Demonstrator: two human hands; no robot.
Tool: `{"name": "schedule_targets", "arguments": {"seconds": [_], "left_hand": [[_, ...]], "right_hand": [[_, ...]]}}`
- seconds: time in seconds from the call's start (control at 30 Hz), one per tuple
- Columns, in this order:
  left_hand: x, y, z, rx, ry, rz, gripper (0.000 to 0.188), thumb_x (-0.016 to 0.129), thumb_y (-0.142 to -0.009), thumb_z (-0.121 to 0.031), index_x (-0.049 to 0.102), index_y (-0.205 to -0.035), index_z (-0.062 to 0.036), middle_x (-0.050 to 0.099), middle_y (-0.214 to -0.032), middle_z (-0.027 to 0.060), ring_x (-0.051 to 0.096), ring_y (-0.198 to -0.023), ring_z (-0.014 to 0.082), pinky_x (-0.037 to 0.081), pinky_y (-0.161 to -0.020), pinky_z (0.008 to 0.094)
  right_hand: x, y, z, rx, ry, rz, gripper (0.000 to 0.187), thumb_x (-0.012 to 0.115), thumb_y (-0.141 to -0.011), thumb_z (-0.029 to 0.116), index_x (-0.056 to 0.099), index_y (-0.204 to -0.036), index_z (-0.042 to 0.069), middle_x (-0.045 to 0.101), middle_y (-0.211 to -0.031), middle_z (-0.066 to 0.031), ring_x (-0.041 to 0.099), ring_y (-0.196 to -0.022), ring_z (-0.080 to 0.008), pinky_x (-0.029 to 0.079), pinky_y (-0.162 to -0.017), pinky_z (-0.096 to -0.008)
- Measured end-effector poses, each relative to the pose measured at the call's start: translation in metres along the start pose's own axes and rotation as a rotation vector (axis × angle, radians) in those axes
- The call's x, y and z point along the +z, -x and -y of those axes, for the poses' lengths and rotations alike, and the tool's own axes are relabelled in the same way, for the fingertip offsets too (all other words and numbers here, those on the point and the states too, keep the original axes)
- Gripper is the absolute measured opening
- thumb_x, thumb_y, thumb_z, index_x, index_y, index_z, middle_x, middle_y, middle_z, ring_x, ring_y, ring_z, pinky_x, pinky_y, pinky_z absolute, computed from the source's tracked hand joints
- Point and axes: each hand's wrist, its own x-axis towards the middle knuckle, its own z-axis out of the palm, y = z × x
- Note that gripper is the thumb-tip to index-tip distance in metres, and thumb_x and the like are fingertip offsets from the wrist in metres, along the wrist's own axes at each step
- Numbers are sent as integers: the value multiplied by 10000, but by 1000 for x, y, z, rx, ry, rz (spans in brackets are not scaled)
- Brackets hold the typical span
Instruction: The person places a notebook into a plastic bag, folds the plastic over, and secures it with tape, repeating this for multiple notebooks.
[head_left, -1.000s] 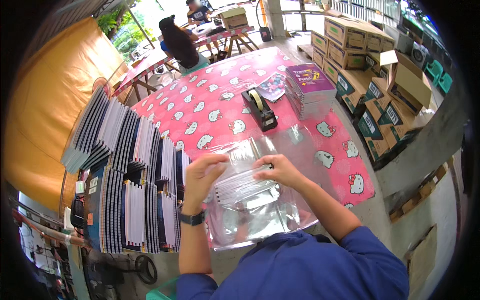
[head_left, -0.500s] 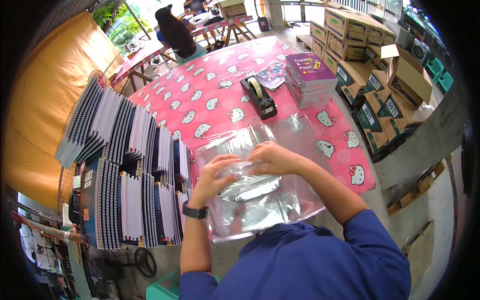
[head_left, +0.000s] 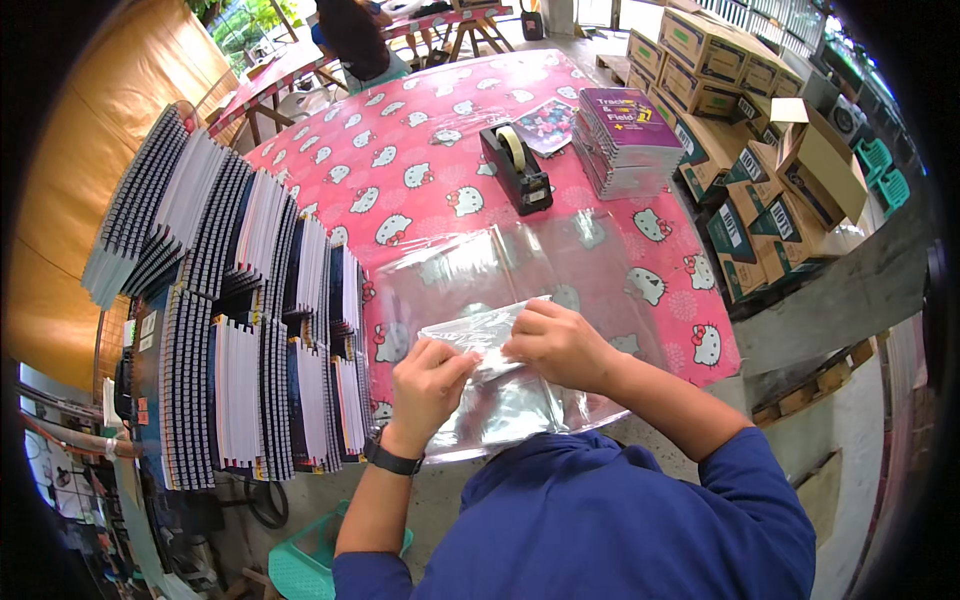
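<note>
A clear plastic sheet (head_left: 500,410), shiny and wrinkled, covers the near part of the table in front of me. My left hand (head_left: 432,382), with a dark watch at its wrist, pinches a gathered, folded part of that plastic. Just to the right, my right hand (head_left: 562,345) has its fingers closed on the same folded part. The raised fold (head_left: 465,328) looks whitish and stretches between and behind the two hands. Beyond them stands a black tape dispenser (head_left: 516,170) with a roll of tape.
Tall stacks of spiral-bound books (head_left: 238,395) stand close to my left arm. A pile of purple-covered books (head_left: 625,140) sits at the far right of the pink patterned tablecloth (head_left: 415,175). Cardboard boxes (head_left: 770,220) are stacked right of the table. A person (head_left: 352,40) sits beyond it.
Both hands have come slightly nearer to me, and the fingers have closed tighter. The plastic between them, bunched and glossy before, now shows as a flatter raised fold. The view has shifted slightly.
</note>
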Motion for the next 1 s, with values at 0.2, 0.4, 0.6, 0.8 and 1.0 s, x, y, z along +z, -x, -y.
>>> {"name": "schedule_targets", "arguments": {"seconds": [0.2,0.4,0.6,0.8,1.0], "left_hand": [[-8,-46,25,-108,-32,52,277,748,-662,-197,674,-900,-76,575,-723,66,568,-674,219,453,-566,311],[9,-50,50,-374,445,238,198,715,-739,-176,684,-836,-6,582,-668,60,506,-584,114,397,-536,248],[9,-80,56,-221,226,-26,126,694,-719,-131,666,-740,-11,570,-643,92,535,-595,195,422,-559,306],[37,-14,39,-118,170,-37,30,682,-700,-55,659,-720,-55,592,-682,94,561,-652,236,452,-596,334],[103,60,12,-472,186,-59,66,703,-674,-81,652,-705,-53,591,-657,90,568,-666,254,455,-588,345]], "right_hand": [[-16,-28,-13,204,-208,271,154,662,-699,172,594,-750,43,576,-780,-95,545,-791,-289,435,-730,-381],[4,-41,-44,299,-116,159,320,718,-699,326,647,-841,48,605,-716,-110,597,-812,-265,456,-753,-358],[3,-84,-68,375,-257,82,157,688,-720,220,666,-720,64,578,-731,-114,568,-806,-268,444,-688,-374],[41,-12,-49,-4,36,1,34,568,-700,99,579,-720,73,531,-748,-87,545,-757,-263,469,-660,-359],[98,55,-45,223,-168,156,52,623,-696,94,586,-727,76,549,-748,-73,558,-757,-247,468,-654,-341]]}}
